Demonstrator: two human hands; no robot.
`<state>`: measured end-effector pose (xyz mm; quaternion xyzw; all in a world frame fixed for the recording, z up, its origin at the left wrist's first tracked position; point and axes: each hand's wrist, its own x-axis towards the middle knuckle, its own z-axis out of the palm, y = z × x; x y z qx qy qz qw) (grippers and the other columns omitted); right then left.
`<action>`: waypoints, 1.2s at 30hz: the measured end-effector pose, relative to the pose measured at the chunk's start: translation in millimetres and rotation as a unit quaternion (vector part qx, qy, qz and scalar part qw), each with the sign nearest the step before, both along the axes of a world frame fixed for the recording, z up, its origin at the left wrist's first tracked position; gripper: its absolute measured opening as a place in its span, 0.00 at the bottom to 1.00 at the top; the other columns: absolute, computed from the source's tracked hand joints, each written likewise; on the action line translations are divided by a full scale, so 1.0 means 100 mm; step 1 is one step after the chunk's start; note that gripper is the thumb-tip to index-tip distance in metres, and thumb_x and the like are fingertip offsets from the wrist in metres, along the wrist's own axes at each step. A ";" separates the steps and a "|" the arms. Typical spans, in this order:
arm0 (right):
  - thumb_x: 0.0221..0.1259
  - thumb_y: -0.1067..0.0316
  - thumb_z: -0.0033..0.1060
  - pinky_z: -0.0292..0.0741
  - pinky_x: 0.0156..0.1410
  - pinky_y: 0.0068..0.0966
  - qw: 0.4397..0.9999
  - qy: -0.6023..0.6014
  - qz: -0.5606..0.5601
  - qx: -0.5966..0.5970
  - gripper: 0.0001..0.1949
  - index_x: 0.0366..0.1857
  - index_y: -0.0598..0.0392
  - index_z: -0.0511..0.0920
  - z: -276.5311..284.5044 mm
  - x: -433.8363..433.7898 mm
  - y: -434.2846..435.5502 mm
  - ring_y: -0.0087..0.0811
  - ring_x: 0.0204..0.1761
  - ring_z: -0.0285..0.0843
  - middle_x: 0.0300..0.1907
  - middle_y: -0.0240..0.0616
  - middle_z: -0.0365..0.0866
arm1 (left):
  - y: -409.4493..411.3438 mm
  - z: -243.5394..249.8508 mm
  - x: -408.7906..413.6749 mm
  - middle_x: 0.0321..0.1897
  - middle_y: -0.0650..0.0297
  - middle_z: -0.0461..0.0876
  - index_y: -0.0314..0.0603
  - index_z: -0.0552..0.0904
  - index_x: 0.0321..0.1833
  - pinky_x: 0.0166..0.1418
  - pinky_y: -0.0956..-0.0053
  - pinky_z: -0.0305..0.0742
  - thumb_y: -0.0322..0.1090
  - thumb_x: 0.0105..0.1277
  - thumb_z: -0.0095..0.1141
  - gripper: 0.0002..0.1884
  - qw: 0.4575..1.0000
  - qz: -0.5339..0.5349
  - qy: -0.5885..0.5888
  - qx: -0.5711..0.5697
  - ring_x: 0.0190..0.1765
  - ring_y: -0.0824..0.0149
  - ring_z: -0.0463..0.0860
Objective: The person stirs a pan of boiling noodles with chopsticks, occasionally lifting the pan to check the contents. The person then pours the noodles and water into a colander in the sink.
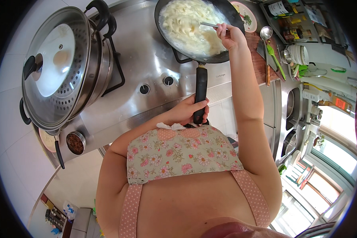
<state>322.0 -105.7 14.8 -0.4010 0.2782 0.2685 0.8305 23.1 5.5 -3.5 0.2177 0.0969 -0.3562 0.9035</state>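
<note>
A dark wok (236, 17) sits over the stove's right burner, full of pale, wet food (193, 26) in whitish, foamy liquid; I cannot tell exactly what the food is. My left hand (193, 110) is wrapped around the black wok handle (201, 83) near its lower end. Over the wok's right side, my right hand (230, 35) grips a thin metal utensil (208, 24). The utensil's far end dips into the food, so its shape there is hidden.
Left on the steel stove (136, 56) stands a large steamer pot (92, 80) under a glass lid (56, 68). A metal bowl of dark sauce (76, 142) sits in front of it. At right, a ladle (266, 33) and green-handled tool (275, 59) lie by a plate (251, 25).
</note>
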 end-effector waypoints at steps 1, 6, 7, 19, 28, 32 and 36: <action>0.65 0.78 0.46 0.83 0.33 0.09 0.999 0.025 0.000 0.034 0.12 0.44 0.81 0.68 0.04 -0.02 0.02 0.32 0.34 0.74 0.44 0.57 0.69 | 0.00 0.00 0.00 0.34 0.63 0.76 0.41 0.67 0.51 0.33 0.69 0.75 0.39 0.74 0.48 0.11 1.000 0.000 0.001 -0.001 0.33 0.67 0.79; 0.65 0.77 0.47 0.84 0.34 0.10 0.994 0.063 -0.023 0.083 0.12 0.46 0.80 0.67 0.22 -0.07 0.05 0.32 0.35 0.74 0.44 0.57 0.68 | 0.01 -0.01 -0.01 0.34 0.61 0.77 0.40 0.68 0.53 0.38 0.66 0.76 0.38 0.75 0.46 0.12 1.000 -0.003 -0.002 -0.001 0.36 0.65 0.78; 0.65 0.77 0.48 0.84 0.34 0.10 0.993 0.071 -0.030 0.090 0.13 0.46 0.80 0.67 0.24 -0.08 0.04 0.32 0.34 0.74 0.44 0.57 0.68 | 0.01 -0.01 -0.01 0.34 0.61 0.77 0.40 0.69 0.54 0.41 0.65 0.76 0.38 0.75 0.46 0.12 1.000 -0.004 -0.003 0.000 0.37 0.64 0.78; 0.64 0.77 0.51 0.85 0.35 0.12 0.985 0.051 -0.065 0.152 0.14 0.47 0.79 0.67 0.34 -0.06 -0.13 0.34 0.35 0.75 0.44 0.54 0.69 | -0.01 0.01 -0.01 0.34 0.64 0.76 0.43 0.68 0.49 0.32 0.68 0.75 0.40 0.74 0.48 0.10 1.000 0.001 -0.006 -0.004 0.33 0.68 0.79; 0.62 0.77 0.54 0.79 0.31 0.14 0.915 -0.322 -0.114 -0.213 0.07 0.35 0.74 0.77 0.95 -0.26 -0.11 0.27 0.26 0.76 0.32 0.49 0.81 | 0.00 0.03 -0.01 0.33 0.64 0.76 0.43 0.68 0.47 0.33 0.68 0.75 0.41 0.74 0.48 0.10 1.000 0.004 -0.011 0.000 0.33 0.67 0.78; 0.62 0.67 0.59 0.73 0.32 0.16 0.796 -0.488 0.096 -0.346 0.10 0.35 0.65 0.82 1.16 -0.53 -0.28 0.21 0.26 0.77 0.28 0.39 0.82 | 0.00 0.05 0.00 0.33 0.64 0.76 0.43 0.68 0.47 0.33 0.68 0.75 0.41 0.74 0.48 0.10 1.000 -0.002 -0.016 0.005 0.33 0.67 0.78; 0.64 0.68 0.59 0.71 0.32 0.14 0.743 -0.460 0.347 -0.340 0.08 0.36 0.62 0.84 1.16 -0.89 -0.29 0.18 0.27 0.75 0.30 0.34 0.83 | 0.01 0.03 -0.02 0.33 0.64 0.76 0.43 0.68 0.48 0.33 0.68 0.75 0.40 0.74 0.49 0.10 1.000 0.011 -0.014 0.007 0.33 0.67 0.78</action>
